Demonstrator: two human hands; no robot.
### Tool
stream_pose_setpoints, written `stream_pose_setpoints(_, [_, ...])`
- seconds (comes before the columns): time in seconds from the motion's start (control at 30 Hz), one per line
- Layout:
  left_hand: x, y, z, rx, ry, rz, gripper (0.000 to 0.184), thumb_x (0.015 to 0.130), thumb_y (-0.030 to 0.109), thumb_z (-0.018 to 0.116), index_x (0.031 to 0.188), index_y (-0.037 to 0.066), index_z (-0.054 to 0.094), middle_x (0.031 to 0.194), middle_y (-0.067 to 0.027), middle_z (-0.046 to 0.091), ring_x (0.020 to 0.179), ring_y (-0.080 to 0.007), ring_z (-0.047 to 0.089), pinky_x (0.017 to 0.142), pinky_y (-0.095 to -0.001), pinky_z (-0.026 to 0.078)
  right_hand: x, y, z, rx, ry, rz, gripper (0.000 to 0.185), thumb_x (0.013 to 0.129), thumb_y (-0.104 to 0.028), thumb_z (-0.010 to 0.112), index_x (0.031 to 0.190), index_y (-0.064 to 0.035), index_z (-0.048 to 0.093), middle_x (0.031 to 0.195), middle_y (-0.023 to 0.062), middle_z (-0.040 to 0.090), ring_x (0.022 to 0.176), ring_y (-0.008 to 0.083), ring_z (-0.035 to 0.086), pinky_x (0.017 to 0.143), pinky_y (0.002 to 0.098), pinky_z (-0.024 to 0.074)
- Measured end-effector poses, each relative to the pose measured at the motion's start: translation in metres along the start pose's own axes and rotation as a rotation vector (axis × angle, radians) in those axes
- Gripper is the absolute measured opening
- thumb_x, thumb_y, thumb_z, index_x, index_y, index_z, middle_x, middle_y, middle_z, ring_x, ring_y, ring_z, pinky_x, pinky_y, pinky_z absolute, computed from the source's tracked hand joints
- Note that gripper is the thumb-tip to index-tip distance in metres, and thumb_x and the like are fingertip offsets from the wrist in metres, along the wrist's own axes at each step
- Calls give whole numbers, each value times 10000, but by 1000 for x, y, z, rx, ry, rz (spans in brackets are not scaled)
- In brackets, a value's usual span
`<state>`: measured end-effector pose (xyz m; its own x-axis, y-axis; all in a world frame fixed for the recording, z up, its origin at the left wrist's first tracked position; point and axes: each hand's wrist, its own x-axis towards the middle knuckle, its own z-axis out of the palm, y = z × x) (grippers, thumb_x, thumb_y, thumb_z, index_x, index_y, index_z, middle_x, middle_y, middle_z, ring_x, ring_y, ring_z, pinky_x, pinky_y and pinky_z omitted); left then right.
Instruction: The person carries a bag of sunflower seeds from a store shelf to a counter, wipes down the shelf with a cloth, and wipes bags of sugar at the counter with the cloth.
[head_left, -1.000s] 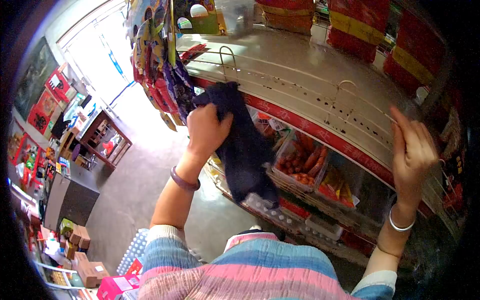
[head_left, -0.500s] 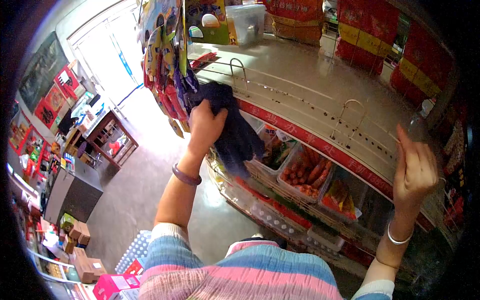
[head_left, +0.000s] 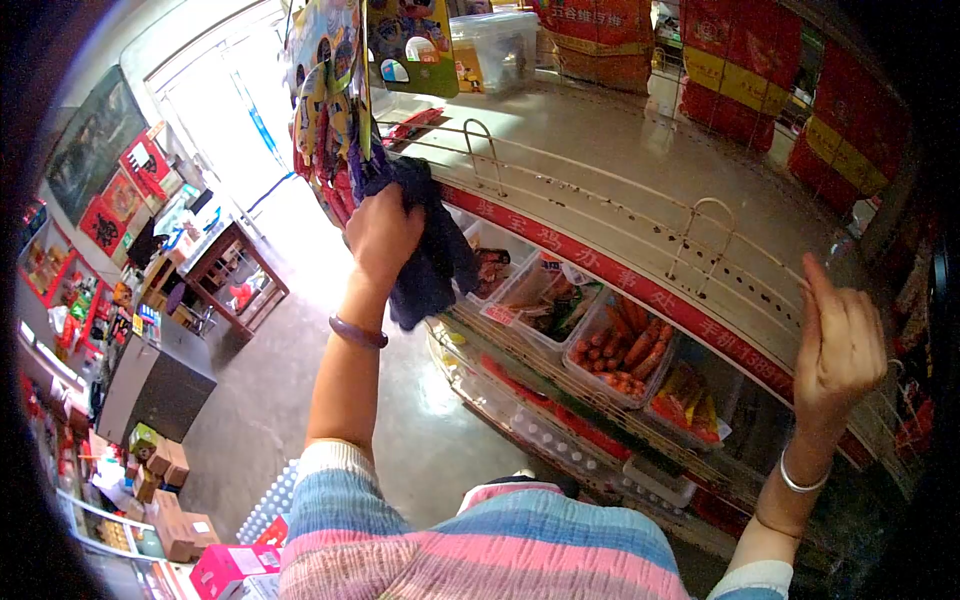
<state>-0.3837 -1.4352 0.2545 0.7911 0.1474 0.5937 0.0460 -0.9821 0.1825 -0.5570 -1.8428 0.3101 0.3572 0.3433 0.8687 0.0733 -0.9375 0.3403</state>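
My left hand is closed around a bunched dark navy cloth, which hangs down past the shelf's front edge. The cloth touches or overlaps the red label strip at its left end. Close beside this hand hang colourful packets. At the right end of the shelf is my right hand, its index finger pointing up and its other fingers curled in. Whatever those fingers may hold is hidden. A blurred clear object shows just behind the fingertip.
The metal shelf carries wire loops along its front and red-and-yellow sacks at the back. Below are clear bins of sausages and packets. A wooden table and cardboard boxes stand to the left.
My left hand has drawn the navy cloth left and slightly up, so more bins show beneath the shelf. My right hand keeps nearly the same pose. The view has shifted a little.
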Motion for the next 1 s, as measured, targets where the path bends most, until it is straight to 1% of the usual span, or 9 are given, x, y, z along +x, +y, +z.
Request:
stream_pose_setpoints(0.17, [13, -9, 4, 70, -47, -80, 293, 768, 302, 606, 865, 26, 613, 844, -238, 641, 828, -417, 621, 720, -503, 494, 10, 3, -7, -1, -1, -47, 251, 794, -10, 654, 1037, -59, 688, 708, 118, 550, 639, 229, 549, 604, 324, 451])
stream_pose_setpoints(0.23, [23, -36, 22, 42, -25, -115, 289, 765, 300, 605, 848, 24, 612, 818, -239, 640, 810, -417, 623, 720, -505, 493, 14, 3, -8, 16, 18, -55, 246, 800, -9, 649, 1039, -53, 686, 708, 118, 542, 637, 221, 544, 602, 321, 447])
stream_pose_setpoints(0.33, [24, -47, 25, 18, 97, -102, 282, 758, 299, 605, 818, 24, 610, 772, -239, 636, 775, -417, 625, 714, -506, 493, 5, 1, -4, 35, -75, 52, 299, 777, -60, 655, 1070, -113, 684, 770, 114, 584, 703, 265, 562, 657, 362, 473])
stream_pose_setpoints(0.4, [17, -43, 24, 19, 211, -44, 271, 756, 297, 607, 779, 27, 606, 727, -233, 632, 722, -418, 623, 691, -498, 495, 4, 0, 0, 51, -77, 62, 295, 778, -56, 652, 1067, -106, 685, 762, 118, 575, 700, 265, 555, 653, 361, 470])
stream_pose_setpoints(0.5, [17, -39, 28, -4, 234, -47, 273, 761, 304, 612, 772, 31, 606, 730, -229, 633, 714, -415, 621, 673, -496, 494, 2, 1, 2, 48, -96, 66, 292, 778, -52, 648, 1065, -91, 683, 753, 118, 559, 685, 263, 539, 642, 360, 462])
stream_pose_setpoints(0.63, [16, -29, 25, 29, 146, -54, 270, 777, 312, 615, 790, 43, 615, 755, -202, 646, 735, -400, 631, 673, -492, 502, 4, -2, -1, 66, -109, 79, 292, 778, -42, 638, 1067, -68, 676, 743, 114, 537, 659, 261, 512, 624, 360, 448])
stream_pose_setpoints(0.73, [24, -30, 20, 68, 88, -77, 270, 789, 311, 600, 821, 44, 622, 780, -203, 650, 755, -398, 636, 674, -486, 511, 5, 2, -2, 33, -83, -31, 274, 821, 21, 625, 1085, -37, 667, 656, 85, 509, 582, 172, 481, 528, 313, 395])
stream_pose_setpoints(0.87, [28, -28, 15, 98, 28, -123, 268, 780, 307, 598, 831, 44, 625, 785, -211, 649, 774, -409, 633, 690, -492, 511, 6, 1, -2, 33, -59, -47, 276, 821, 16, 625, 1089, -39, 665, 668, 92, 516, 587, 183, 485, 542, 320, 404])
stream_pose_setpoints(1.0, [27, -35, 20, -79, 69, -13, 281, 762, 307, 604, 839, 37, 625, 793, -228, 643, 798, -423, 623, 712, -501, 499, 7, 0, -3, 43, -43, -40, 263, 825, 11, 624, 1081, -34, 665, 683, 103, 525, 600, 195, 498, 559, 330, 414])
